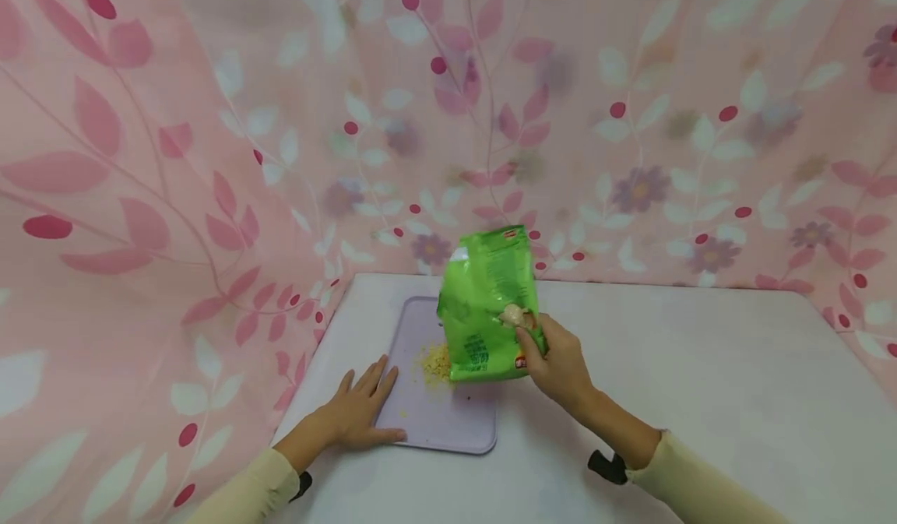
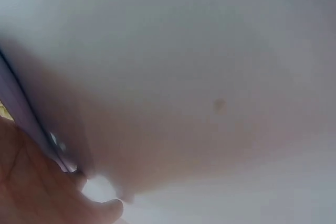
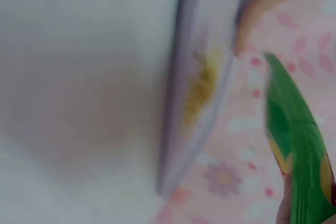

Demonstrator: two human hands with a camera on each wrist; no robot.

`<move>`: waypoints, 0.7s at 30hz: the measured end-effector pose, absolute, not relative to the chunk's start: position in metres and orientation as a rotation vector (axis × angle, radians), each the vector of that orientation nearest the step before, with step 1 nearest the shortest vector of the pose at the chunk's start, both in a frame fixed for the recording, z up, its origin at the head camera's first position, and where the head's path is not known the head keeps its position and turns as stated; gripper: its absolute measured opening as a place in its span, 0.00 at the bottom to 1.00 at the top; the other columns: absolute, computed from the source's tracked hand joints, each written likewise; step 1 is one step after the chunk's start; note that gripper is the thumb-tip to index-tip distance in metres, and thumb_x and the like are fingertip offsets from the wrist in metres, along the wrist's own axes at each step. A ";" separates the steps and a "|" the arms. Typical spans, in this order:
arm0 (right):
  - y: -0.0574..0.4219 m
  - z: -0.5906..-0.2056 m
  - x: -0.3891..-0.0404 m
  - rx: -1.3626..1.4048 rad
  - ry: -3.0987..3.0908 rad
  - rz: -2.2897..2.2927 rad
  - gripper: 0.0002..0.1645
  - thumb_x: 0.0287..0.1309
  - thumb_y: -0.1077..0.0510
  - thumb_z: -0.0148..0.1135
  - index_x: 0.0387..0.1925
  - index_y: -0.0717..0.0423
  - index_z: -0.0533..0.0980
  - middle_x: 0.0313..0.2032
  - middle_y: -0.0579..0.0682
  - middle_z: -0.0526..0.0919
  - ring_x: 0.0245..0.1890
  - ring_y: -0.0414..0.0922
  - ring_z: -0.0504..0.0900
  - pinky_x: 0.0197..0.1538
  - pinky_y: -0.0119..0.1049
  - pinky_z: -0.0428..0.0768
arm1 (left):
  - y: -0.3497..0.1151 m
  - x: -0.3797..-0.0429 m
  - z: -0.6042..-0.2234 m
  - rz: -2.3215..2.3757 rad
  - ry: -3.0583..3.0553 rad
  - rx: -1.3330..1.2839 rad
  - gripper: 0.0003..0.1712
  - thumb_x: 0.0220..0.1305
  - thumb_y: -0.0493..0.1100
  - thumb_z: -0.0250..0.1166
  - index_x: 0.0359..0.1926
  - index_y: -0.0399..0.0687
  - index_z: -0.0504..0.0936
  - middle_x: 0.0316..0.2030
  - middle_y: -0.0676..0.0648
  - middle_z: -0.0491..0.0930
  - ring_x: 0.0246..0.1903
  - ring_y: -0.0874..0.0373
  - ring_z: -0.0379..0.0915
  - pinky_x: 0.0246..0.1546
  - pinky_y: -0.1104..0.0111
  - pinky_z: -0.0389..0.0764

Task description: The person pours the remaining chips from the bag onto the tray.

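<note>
My right hand (image 1: 561,360) grips a bright green snack bag (image 1: 483,298) by its lower right side, thumb across the front. The bag is held above a pale purple tray (image 1: 448,423) and covers its upper right part in the head view. On the tray lies a small heap of yellow crumbs (image 1: 436,363), also seen in the right wrist view as a blurred yellow pile (image 3: 202,90). My left hand (image 1: 360,411) rests with spread, straight fingers on the tray's left edge, its thumb along the near edge.
The tray lies on a white table (image 1: 666,368), which extends to the right of it. Pink floral cloth (image 1: 448,119) hangs behind the table and along its left side. A few loose crumbs (image 1: 403,413) lie nearer the tray's front.
</note>
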State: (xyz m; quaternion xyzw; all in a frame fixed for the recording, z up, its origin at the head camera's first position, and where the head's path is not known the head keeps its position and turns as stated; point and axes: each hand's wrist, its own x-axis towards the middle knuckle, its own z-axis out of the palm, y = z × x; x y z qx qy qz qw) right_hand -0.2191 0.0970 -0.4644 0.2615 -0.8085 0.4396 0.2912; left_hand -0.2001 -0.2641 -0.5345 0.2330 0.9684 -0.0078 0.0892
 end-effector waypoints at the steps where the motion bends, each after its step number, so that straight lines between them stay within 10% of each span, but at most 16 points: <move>1: 0.096 -0.465 -0.220 0.710 -2.196 1.163 0.03 0.58 0.61 0.59 0.34 0.57 0.73 0.21 0.43 0.71 0.17 0.31 0.66 0.18 0.22 0.65 | -0.263 -0.202 -0.533 -0.030 2.890 0.687 0.65 0.43 0.86 0.40 0.72 0.50 0.42 0.73 0.42 0.36 0.71 0.47 0.39 0.64 0.41 0.44; 21: 0.098 -0.454 -0.216 0.694 -2.240 1.214 0.04 0.58 0.60 0.59 0.34 0.58 0.74 0.19 0.44 0.72 0.15 0.32 0.67 0.16 0.23 0.65 | -0.258 -0.203 -0.538 -0.041 2.848 0.702 0.67 0.42 0.87 0.37 0.72 0.48 0.40 0.73 0.42 0.34 0.71 0.47 0.37 0.64 0.41 0.42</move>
